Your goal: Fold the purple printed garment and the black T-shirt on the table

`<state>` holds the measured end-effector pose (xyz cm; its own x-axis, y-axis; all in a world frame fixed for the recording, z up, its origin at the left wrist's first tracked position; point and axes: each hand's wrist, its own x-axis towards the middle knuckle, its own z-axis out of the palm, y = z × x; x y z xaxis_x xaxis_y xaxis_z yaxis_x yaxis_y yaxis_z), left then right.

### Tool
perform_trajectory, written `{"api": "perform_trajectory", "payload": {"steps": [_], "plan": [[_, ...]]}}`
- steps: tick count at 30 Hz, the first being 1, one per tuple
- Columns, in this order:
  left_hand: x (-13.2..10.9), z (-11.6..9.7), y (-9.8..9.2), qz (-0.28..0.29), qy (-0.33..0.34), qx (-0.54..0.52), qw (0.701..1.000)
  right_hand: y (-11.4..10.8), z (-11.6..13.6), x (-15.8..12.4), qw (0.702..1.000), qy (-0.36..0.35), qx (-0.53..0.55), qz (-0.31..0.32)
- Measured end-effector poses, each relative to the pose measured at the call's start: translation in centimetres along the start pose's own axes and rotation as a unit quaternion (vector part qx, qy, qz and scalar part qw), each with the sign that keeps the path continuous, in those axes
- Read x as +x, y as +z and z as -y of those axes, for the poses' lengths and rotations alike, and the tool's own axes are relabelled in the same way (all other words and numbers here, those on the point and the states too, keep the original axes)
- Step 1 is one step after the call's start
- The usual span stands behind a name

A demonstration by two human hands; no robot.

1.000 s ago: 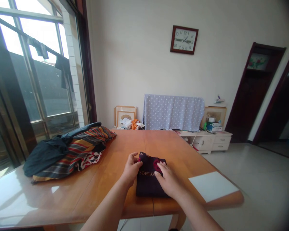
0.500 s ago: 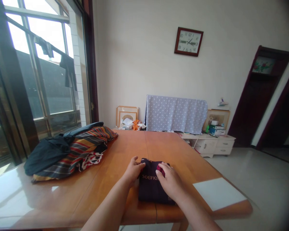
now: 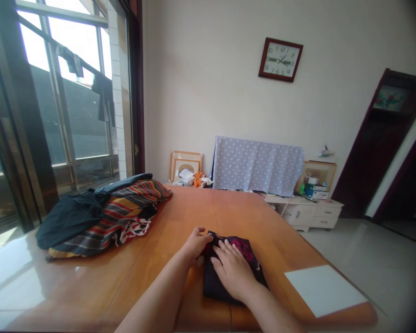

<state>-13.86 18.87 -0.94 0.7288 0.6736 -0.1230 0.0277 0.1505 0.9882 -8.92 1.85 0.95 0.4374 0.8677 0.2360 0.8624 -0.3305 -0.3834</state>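
A folded dark garment (image 3: 212,286) lies near the front of the wooden table. A magenta pattern shows on its upper right part. At its left edge is my left hand (image 3: 196,246), with the thumb on top of the cloth and fingers at the side, pinching it. My right hand (image 3: 235,272) rests flat over the middle of the garment, fingers stretched out and slightly apart. It covers part of the cloth.
On the left of the wooden table (image 3: 180,212) lies a heap of striped and dark clothes (image 3: 121,212). A white sheet (image 3: 324,289) lies near the right corner. Beyond stand a low white cabinet (image 3: 315,215) and something under a dotted cloth (image 3: 256,164).
The right hand has flattened onto the garment. A magenta-patterned layer now covers the printed lettering that showed before. The left hand stays at the left edge. The view has shifted slightly.
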Motion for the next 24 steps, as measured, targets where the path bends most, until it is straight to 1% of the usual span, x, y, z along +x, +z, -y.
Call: {"api": "perform_trajectory", "payload": {"steps": [3,6,8,9,10,11,12,13,14,15,16,18,19,21,24], "plan": [[0.5,0.1,0.3,0.002,0.008,0.024,1.0,-0.1,-0.1,0.1,1.0,0.005,0.003,0.002],[0.9,0.5,0.6,-0.003,0.015,0.031,0.999,-0.4,-0.5,0.3,0.999,0.009,0.024,-0.026],[0.8,0.5,0.6,-0.023,0.038,0.064,0.997,-0.4,-0.8,0.3,0.999,0.019,0.024,-0.031],[0.7,0.4,0.6,-0.043,0.066,0.102,0.992,-0.3,-0.9,0.3,0.999,0.024,0.018,-0.023],[0.4,0.1,0.6,-0.067,0.106,0.153,0.98,-0.2,-1.0,0.3,0.999,0.03,0.009,-0.008],[-0.1,-0.2,0.7,-0.09,0.154,0.21,0.961,-0.1,-1.0,0.4,0.999,0.036,-0.002,0.006],[-0.6,-0.7,0.9,-0.104,0.205,0.267,0.936,-0.1,-0.9,0.4,0.999,0.042,-0.013,0.019],[-1.2,-1.2,1.2,-0.103,0.25,0.312,0.911,-0.2,-0.9,0.4,0.998,0.046,-0.022,0.028],[-1.9,-1.7,1.6,-0.083,0.281,0.344,0.892,-0.3,-0.8,0.4,0.998,0.049,-0.027,0.035],[-2.6,-2.1,2.0,-0.04,0.305,0.371,0.876,-0.5,-0.7,0.5,0.998,0.048,-0.029,0.041],[-3.3,-2.5,2.4,0.001,0.32,0.395,0.861,-0.7,-0.8,0.5,0.998,0.047,-0.026,0.044],[-4.3,-2.8,3.1,0.063,0.335,0.437,0.833,-1.2,-1.1,0.7,0.998,0.048,-0.014,0.037],[-4.6,-2.8,3.4,0.08,0.336,0.454,0.821,-1.5,-1.5,0.8,0.998,0.052,-0.011,0.029],[-4.9,-2.6,3.5,0.092,0.331,0.489,0.802,-1.7,-2.3,1.0,0.997,0.068,-0.013,0.018],[-4.8,-1.9,3.2,0.098,0.303,0.547,0.774,-1.6,-3.6,1.2,0.995,0.094,-0.026,0.036]]}}
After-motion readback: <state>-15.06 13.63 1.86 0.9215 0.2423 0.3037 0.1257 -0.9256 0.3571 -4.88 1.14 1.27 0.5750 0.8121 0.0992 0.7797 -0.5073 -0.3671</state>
